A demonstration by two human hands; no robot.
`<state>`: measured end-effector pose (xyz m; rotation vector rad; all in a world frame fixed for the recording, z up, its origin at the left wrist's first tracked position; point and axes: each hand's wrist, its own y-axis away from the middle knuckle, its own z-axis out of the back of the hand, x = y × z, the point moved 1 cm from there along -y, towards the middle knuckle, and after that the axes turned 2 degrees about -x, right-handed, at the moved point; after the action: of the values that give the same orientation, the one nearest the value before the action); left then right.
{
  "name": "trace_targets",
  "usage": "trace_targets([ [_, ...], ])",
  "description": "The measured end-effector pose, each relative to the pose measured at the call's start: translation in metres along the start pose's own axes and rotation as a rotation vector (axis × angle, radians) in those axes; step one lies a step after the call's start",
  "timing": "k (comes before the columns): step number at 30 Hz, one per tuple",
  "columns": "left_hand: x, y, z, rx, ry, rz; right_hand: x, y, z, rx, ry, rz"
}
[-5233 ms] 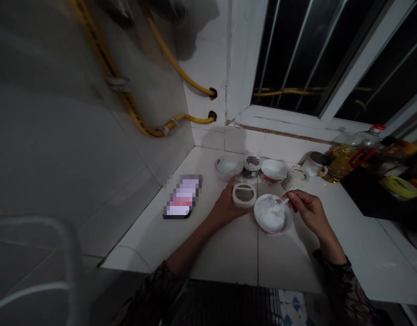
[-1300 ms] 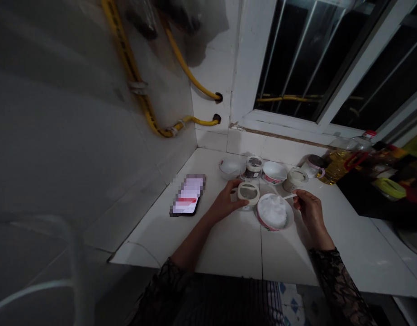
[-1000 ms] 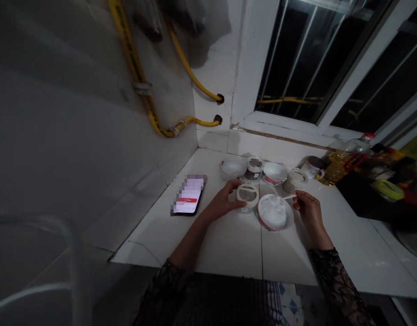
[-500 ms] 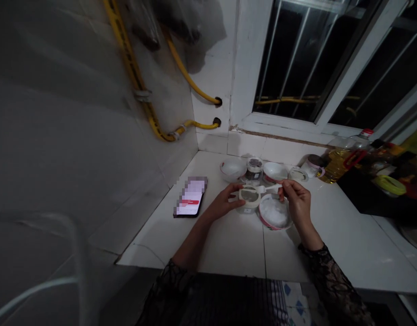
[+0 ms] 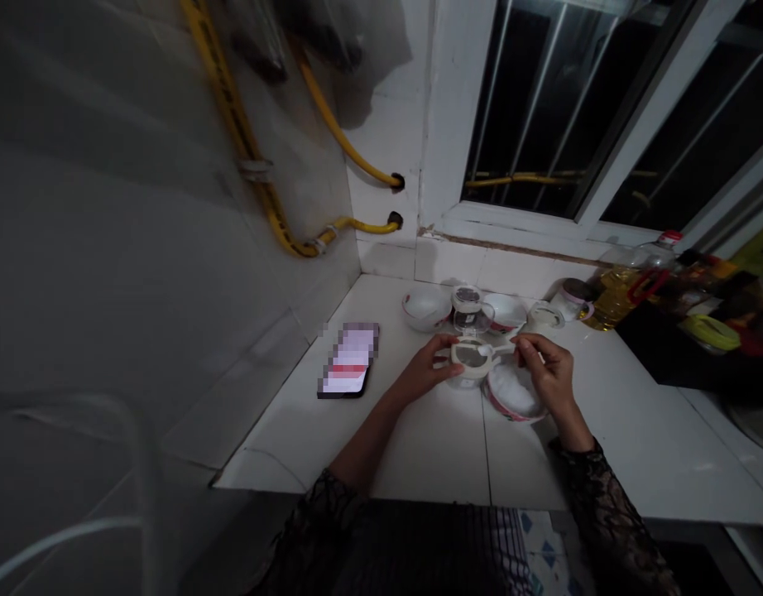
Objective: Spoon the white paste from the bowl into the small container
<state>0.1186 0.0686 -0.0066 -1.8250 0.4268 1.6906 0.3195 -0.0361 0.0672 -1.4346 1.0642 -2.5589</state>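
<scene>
My left hand point(image 5: 426, 370) grips a small seasoning jar point(image 5: 469, 379) with a pale rim, thumb at the front and fingers round the left side. Its clear lid point(image 5: 481, 319) stands raised at the back. Pinched in my right hand point(image 5: 549, 374) is a small white spoon point(image 5: 504, 349), whose bowl end is over the jar's opening. Against the jar's right side sits a patterned bowl point(image 5: 516, 414) that holds white granules point(image 5: 511, 387), partly under my right hand. What lies in the jar is hard to make out.
A lit phone point(image 5: 352, 358) lies to the left. Along the back wall stand a white bowl point(image 5: 412, 321), a dark-filled jar point(image 5: 467, 305), another bowl point(image 5: 506, 306) and a pale-lidded jar point(image 5: 546, 315). An oil bottle point(image 5: 610, 296) and several condiments are at right.
The jar's clear lid has come up. My left hand and the jar have shifted right, and the bowl of granules sits further right. The spoon's end is now over the jar.
</scene>
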Motion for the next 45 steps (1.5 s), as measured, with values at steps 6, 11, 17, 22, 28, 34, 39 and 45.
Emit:
trace_targets([
  [6, -0.002, 0.001, -0.007, 0.007, -0.029, -0.002, -0.006, -0.001, 0.011, -0.114, -0.123, -0.11],
  [11, -0.005, 0.002, -0.003, 0.052, -0.084, 0.003, -0.013, 0.002, 0.03, -0.189, -0.101, -0.121],
  [17, -0.016, -0.006, 0.012, 0.18, -0.179, 0.028, -0.026, 0.007, 0.048, -0.189, 0.081, -0.139],
  [22, -0.018, -0.01, 0.013, 0.206, -0.176, 0.012, -0.033, 0.01, 0.038, -0.024, 0.12, -0.219],
  [28, -0.015, -0.005, 0.01, 0.177, -0.162, -0.018, -0.037, 0.008, 0.036, -0.154, -0.04, -0.356],
  [34, -0.016, 0.0, 0.012, 0.126, -0.184, -0.011, -0.037, 0.006, 0.04, -0.219, -0.13, -0.389],
  [39, -0.017, 0.003, 0.015, 0.078, -0.205, -0.031, -0.038, 0.006, 0.037, -0.205, -0.156, -0.414],
  [45, -0.016, 0.002, 0.014, 0.053, -0.196, -0.064, -0.042, 0.007, 0.035, -0.154, -0.16, -0.447],
])
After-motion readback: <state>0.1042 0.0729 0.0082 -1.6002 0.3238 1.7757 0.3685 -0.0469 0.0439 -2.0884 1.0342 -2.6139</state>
